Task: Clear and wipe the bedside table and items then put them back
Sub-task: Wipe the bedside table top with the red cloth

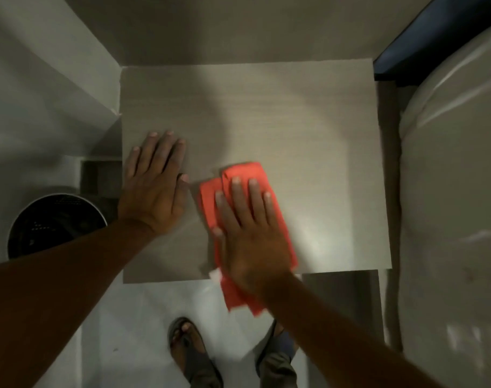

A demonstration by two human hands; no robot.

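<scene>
Right hand (252, 233) flat, fingers spread, pressing the red cloth (247, 219) onto the surface (294, 121); cloth sits at the front edge, its near end overhanging. My left hand (155, 186) lies open-palmed just left of the cloth, holding nothing.

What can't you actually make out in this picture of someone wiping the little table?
- Head view: the orange cloth is partly hidden by the right hand pressed flat on it.
- The tabletop under the left hand and the cloth is hidden.
- The dark bin is too dim to show its contents.
- The sandalled foot is cut off by the bottom edge.
</scene>
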